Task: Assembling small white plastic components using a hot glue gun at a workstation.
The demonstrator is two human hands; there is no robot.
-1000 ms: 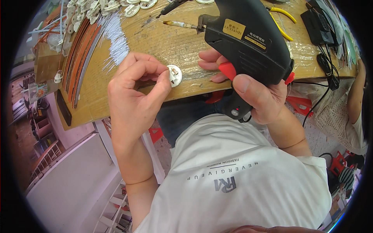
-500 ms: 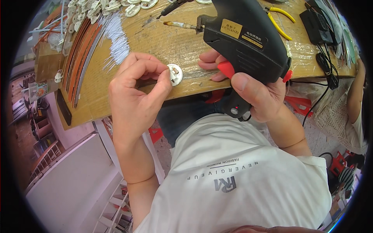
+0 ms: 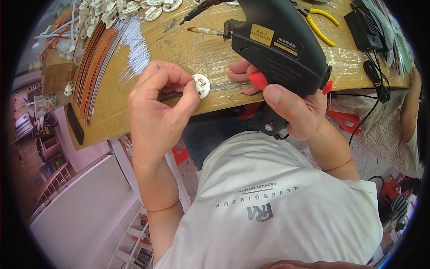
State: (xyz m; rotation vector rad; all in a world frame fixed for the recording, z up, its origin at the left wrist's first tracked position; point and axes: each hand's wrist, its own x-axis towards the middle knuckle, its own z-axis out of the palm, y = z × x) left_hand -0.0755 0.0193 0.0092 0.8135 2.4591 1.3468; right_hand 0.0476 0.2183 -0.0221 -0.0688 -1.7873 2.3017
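My left hand (image 3: 156,110) is closed in a pinch at the left rim of a small round white plastic base (image 3: 204,91), which lies near the table's front edge. Brass-coloured metal shows in the middle of that base; the fingertips cover its left part. My right hand (image 3: 304,114) grips a black soldering gun (image 3: 280,54) with a red trigger. Its pale iron with a brownish tip (image 3: 204,30) points left, above and beyond the base and apart from it. A black arm (image 3: 197,12), perhaps the solder feed, reaches toward the tip.
White plastic parts (image 3: 107,13) pile up at the far left, beside many thin white wires (image 3: 138,51) and brown-and-grey strips (image 3: 92,67). Yellow-handled pliers (image 3: 320,31) and a black adapter (image 3: 360,31) with coiled cable lie to the right. Another person's arm (image 3: 408,107) shows at the right edge.
The soldering gun has shifted slightly left, its tip a little lower. My left hand has moved very slightly right, still pinching at the white base, which stays in place.
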